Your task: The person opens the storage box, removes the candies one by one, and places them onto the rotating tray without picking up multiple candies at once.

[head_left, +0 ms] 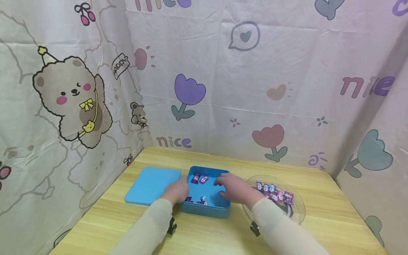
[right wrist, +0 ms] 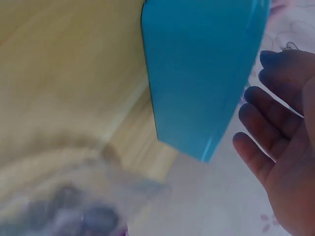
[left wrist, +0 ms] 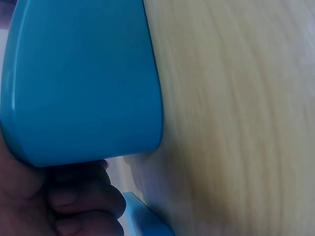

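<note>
A blue box (head_left: 205, 211) without its lid stands on the table. Inside, purple-wrapped candies (head_left: 196, 178) lie near the far left corner, and more wrapped candies (head_left: 203, 200) sit along the near wall. My left hand (head_left: 177, 190) grips the box's left wall; in the left wrist view its fingers (left wrist: 91, 196) are curled against the side. Over the right rim hovers my right hand (head_left: 236, 188), its fingers loosely bent and nothing visible between them. In the right wrist view, that hand (right wrist: 290, 128) is apart from the box wall (right wrist: 199, 73).
A flat blue lid (head_left: 153, 185) lies left of the box. To the right, partly behind my right forearm, a clear round dish (head_left: 301, 209) holds several wrapped candies (head_left: 288, 197) and dark packets. Printed cloth (head_left: 223, 88) hangs behind the wooden table (head_left: 328, 212).
</note>
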### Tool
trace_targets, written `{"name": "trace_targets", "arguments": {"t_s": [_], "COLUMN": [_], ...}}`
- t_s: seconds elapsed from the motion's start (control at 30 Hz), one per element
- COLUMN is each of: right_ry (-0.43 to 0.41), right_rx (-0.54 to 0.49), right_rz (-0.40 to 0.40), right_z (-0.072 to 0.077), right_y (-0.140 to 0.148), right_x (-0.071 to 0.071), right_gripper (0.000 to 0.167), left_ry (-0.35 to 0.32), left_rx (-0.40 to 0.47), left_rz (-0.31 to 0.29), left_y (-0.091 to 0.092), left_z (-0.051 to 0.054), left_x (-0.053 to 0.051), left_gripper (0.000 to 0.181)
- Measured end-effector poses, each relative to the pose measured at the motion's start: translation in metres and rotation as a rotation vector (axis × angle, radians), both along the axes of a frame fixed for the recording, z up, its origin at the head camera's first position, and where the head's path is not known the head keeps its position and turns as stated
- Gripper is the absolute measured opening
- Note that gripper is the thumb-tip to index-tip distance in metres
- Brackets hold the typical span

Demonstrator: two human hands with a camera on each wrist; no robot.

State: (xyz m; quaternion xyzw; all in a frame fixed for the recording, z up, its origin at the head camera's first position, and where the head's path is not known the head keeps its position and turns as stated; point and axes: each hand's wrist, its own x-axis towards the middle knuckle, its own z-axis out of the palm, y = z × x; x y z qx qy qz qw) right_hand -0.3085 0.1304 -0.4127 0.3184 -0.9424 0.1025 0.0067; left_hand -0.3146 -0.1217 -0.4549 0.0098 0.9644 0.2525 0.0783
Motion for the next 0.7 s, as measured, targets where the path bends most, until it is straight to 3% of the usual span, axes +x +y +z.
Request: {"name": "trace_targets", "arguments": {"t_s": [0.7], "right_ry": [-0.151], "right_rx": [0.095], "right_rz": [0.040], "right_z": [-0.023], "right_y": [-0.051], "right_x": [-0.004], "right_gripper": [0.031], "left_ry": [0.005], "left_rx": [-0.013], "left_rz": [-0.012], "left_y": [-0.002], "left_z": [-0.001], "left_x": [-0.002], "left_gripper": [0.054]}}
